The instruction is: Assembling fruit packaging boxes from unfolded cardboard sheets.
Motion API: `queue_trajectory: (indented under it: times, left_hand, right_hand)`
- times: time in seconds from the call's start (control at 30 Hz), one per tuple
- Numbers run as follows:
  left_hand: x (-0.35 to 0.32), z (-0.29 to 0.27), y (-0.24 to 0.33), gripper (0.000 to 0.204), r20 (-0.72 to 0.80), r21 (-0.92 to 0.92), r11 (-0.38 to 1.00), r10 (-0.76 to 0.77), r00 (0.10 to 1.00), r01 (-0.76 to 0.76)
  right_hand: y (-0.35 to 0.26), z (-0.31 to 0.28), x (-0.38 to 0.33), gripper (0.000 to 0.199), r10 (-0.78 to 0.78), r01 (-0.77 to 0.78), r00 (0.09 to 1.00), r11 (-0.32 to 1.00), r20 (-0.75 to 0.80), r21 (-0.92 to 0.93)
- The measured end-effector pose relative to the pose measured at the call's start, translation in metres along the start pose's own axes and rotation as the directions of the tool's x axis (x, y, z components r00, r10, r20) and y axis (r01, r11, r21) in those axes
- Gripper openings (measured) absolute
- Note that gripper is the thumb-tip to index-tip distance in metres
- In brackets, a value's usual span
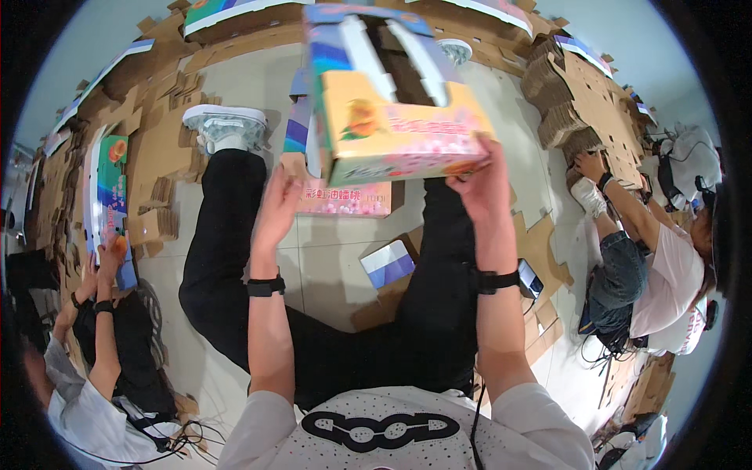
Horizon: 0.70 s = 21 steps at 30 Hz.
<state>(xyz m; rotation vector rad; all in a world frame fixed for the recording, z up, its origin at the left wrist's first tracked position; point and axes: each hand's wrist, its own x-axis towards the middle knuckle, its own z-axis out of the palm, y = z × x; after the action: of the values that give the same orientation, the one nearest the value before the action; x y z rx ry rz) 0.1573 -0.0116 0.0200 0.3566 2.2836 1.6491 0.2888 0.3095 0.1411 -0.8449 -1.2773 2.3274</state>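
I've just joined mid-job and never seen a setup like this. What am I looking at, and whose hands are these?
There's no machine: these are a person's own bare left hand and right hand. The one picture comes from a fisheye camera on their head, looking down; edges bend, and picture left is their left. The right hand grips the lower corner of a raised, yellow-fronted fruit carton. The left hand is near a pink-fronted carton on the tiled floor; whether it grips anything is unclear. Stacked brown cardboard stands at the right. The co-workers' hands at far left and far right aren't theirs.
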Motion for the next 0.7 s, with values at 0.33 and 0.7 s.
queue_trajectory:
  times: [0.33, 0.7]
  left_hand:
    - [-0.001, 0.018, -0.031, 0.088, -0.161, 0.429, 0.897, 0.191, 0.968, -0.106]
    - [-0.001, 0.026, -0.045, 0.079, -0.177, 0.451, 0.877, 0.273, 0.946, -0.168]
  right_hand:
    - [-0.08, -0.193, 0.043, 0.047, -0.069, 0.087, 0.994, 0.964, -0.082, 0.252]
    - [-0.056, -0.325, 0.084, 0.039, 0.023, 0.027, 0.923, 0.992, -0.384, 0.124]
